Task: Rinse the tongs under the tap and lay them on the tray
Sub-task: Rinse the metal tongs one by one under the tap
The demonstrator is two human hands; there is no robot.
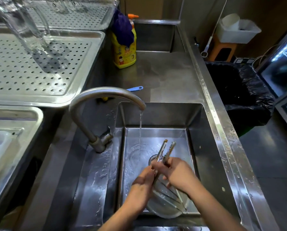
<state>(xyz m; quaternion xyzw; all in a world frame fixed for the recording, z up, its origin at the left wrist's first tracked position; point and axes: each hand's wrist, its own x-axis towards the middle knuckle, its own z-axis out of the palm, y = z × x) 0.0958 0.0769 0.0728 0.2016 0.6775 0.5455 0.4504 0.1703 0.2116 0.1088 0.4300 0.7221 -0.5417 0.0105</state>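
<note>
Metal tongs (166, 150) stick up from between both hands over the sink (196, 144), tips pointing away from me, just right of the water stream. My left hand (143, 182) grips their lower part. My right hand (178, 173) is curled round the arms higher up. The tap (106, 95) arches over the basin and water runs from its spout. The perforated steel tray (39, 64) lies on the counter at the upper left, with clear glass jugs (26, 30) standing on it.
A clear glass bowl (166, 205) lies in the sink under my wrists. A yellow detergent bottle (125, 49) stands behind the basin, a blue-handled tool (135, 88) near it. A black-lined bin (239, 90) sits right of the counter. Another steel tray (14, 130) is at the left.
</note>
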